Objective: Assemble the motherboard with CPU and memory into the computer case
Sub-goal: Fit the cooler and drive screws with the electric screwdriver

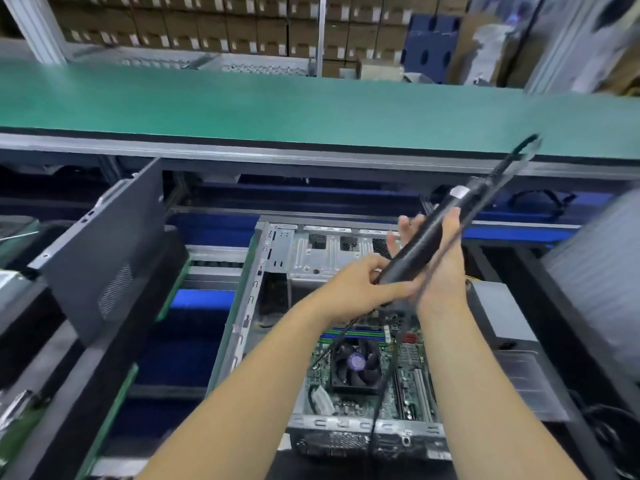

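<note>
While my right hand [438, 268] cradles the electric screwdriver [420, 245] with loose fingers, its long axis runs up-right and my left hand [360, 284] pinches the low tip end; the motherboard [408, 368] sits directly below in the case [249, 306].

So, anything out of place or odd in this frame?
One thing: a thin black cable trails loose across the motherboard beside the CPU fan, under the electric screwdriver both hands hold. No visible damage.

Computer case [277, 271]: metal, open, lying flat. Motherboard [408, 372]: green, seated inside the case; black CPU fan [356, 362] at its centre.
</note>
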Demonstrator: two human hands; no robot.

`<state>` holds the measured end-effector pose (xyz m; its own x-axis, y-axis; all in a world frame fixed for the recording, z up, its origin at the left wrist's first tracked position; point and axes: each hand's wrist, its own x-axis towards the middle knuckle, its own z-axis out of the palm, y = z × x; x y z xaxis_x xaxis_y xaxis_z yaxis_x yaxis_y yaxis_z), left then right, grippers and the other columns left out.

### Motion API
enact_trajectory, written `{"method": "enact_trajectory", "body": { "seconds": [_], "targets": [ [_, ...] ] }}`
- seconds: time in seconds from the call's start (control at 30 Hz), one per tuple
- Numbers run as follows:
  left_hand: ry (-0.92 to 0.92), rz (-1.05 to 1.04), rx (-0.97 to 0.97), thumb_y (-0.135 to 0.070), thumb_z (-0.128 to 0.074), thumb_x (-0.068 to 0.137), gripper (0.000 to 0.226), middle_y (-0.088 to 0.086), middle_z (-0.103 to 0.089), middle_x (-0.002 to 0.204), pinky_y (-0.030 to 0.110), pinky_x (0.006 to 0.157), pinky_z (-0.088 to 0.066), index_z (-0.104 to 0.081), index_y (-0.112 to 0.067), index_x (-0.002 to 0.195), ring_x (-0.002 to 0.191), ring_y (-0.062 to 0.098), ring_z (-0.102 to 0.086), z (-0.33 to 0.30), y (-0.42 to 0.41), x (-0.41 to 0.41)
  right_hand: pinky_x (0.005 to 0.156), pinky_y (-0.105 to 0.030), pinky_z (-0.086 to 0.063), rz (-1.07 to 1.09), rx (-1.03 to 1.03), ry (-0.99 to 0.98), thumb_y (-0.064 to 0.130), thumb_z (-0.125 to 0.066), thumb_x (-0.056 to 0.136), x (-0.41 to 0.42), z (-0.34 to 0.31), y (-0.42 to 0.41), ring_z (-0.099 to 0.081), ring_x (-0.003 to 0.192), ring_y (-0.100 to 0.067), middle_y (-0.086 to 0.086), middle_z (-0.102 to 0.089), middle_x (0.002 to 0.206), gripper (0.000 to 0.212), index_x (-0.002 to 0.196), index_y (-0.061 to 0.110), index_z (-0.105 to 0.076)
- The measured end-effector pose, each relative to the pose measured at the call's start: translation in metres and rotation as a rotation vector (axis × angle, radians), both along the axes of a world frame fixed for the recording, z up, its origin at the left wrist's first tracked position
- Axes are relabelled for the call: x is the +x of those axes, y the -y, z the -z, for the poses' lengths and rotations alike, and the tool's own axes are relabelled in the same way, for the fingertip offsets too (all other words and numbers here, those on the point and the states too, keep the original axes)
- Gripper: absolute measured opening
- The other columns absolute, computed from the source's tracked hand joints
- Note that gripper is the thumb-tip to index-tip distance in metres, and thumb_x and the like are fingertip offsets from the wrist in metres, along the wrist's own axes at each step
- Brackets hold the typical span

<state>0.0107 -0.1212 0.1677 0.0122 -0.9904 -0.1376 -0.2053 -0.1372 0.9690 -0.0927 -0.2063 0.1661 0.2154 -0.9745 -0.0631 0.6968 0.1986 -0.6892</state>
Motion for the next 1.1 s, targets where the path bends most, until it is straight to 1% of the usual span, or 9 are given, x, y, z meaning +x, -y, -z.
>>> {"method": "enact_trajectory", "body": {
  "seconds": [0.2,0.3,0.43,0.5,0.6,0.73,0.83,1.0,1.1],
  "targets": [
    [-0.097,0.039,-0.058,-0.011,-0.073,0.087,0.015,-0.007,-0.068,0.078,0.016,0.062,-0.051,-0.063,-0.015,0.097,0.066,0.007,-0.064,0.001,0.008,-0.004,0.096,-0.043,-0.047,-0.286,-0.150,-0.252,0.067,-0.046,0.093,-0.021,-0.012,0.005,-0.064,0.121,-0.026,-0.017,-0.067,0.130,0.064,0.129,0.016,-0.061],
    [-0.189,-0.072,-0.020,-0.004,-0.067,0.086,0.017,0.005,-0.056,0.069,0.027,0.054,-0.053,-0.059,-0.018,0.082,0.055,0.017,-0.056,0.008,0.008,-0.007,0.094,-0.042,-0.050,-0.304,-0.097,-0.510,0.055,-0.051,0.098,-0.044,-0.023,0.011,-0.069,0.104,-0.022,-0.006,-0.072,0.117,0.046,0.118,0.017,-0.068],
    [-0.126,-0.258,-0.090,-0.012,-0.071,0.084,0.017,0.007,-0.057,0.076,0.027,0.048,-0.048,-0.059,-0.012,0.096,0.052,0.017,-0.051,0.026,0.009,-0.008,0.073,-0.032,-0.053,0.261,0.210,-0.345,0.020,-0.051,0.098,-0.080,-0.043,0.023,-0.069,0.079,-0.018,-0.004,-0.072,0.097,0.018,0.107,0.013,-0.064],
    [-0.118,-0.278,-0.127,-0.020,-0.071,0.083,0.019,0.003,-0.054,0.074,0.029,0.050,-0.045,-0.060,-0.016,0.098,0.055,0.016,-0.049,0.029,0.010,-0.012,0.056,-0.027,-0.043,0.603,0.039,-0.462,0.013,-0.053,0.090,-0.082,-0.056,0.022,-0.056,0.059,-0.014,-0.001,-0.064,0.076,0.011,0.090,0.017,-0.064],
    [-0.106,-0.233,-0.122,-0.026,-0.065,0.081,0.020,0.003,-0.051,0.073,0.035,0.060,-0.043,-0.055,-0.017,0.097,0.062,0.017,-0.049,0.027,0.012,-0.024,0.057,-0.034,-0.044,0.695,-0.422,-0.741,0.012,-0.053,0.084,-0.059,-0.059,0.006,-0.052,0.060,-0.017,-0.007,-0.060,0.066,0.017,0.072,0.022,-0.060],
    [-0.168,-0.230,-0.147,-0.026,-0.063,0.088,0.013,0.005,-0.055,0.072,0.038,0.060,-0.045,-0.053,-0.022,0.096,0.060,0.018,-0.054,0.024,0.013,-0.035,0.068,-0.021,-0.035,0.949,-0.930,-1.169,0.007,-0.058,0.092,-0.047,-0.036,-0.013,-0.051,0.066,-0.018,-0.010,-0.060,0.073,0.015,0.079,0.004,-0.063],
    [-0.035,-0.195,-0.190,-0.019,-0.067,0.087,0.022,0.002,-0.062,0.083,0.037,0.068,-0.046,-0.059,-0.014,0.107,0.073,0.013,-0.052,0.024,0.020,-0.037,0.066,-0.027,-0.039,0.895,-1.144,-1.203,0.000,-0.059,0.093,-0.031,-0.018,-0.028,-0.053,0.066,-0.027,-0.014,-0.059,0.074,0.013,0.081,-0.004,-0.064],
    [-0.189,-0.179,-0.092,-0.013,-0.064,0.077,0.008,0.001,-0.057,0.064,0.030,0.050,-0.040,-0.060,-0.014,0.085,0.051,0.016,-0.048,0.028,0.022,-0.049,0.062,-0.037,-0.042,0.776,-0.519,-0.874,0.017,-0.050,0.094,-0.039,-0.007,-0.022,-0.051,0.063,-0.026,-0.011,-0.055,0.066,0.027,0.071,0.003,-0.056],
    [-0.252,-0.088,-0.008,-0.014,-0.063,0.083,0.006,0.003,-0.060,0.069,0.029,0.046,-0.042,-0.059,-0.017,0.086,0.048,0.020,-0.050,0.033,0.023,-0.046,0.062,-0.038,-0.038,0.783,-0.391,-1.008,0.026,-0.043,0.095,-0.079,0.011,0.001,-0.050,0.062,-0.027,-0.015,-0.057,0.063,0.039,0.069,0.000,-0.054]
  ]
}}
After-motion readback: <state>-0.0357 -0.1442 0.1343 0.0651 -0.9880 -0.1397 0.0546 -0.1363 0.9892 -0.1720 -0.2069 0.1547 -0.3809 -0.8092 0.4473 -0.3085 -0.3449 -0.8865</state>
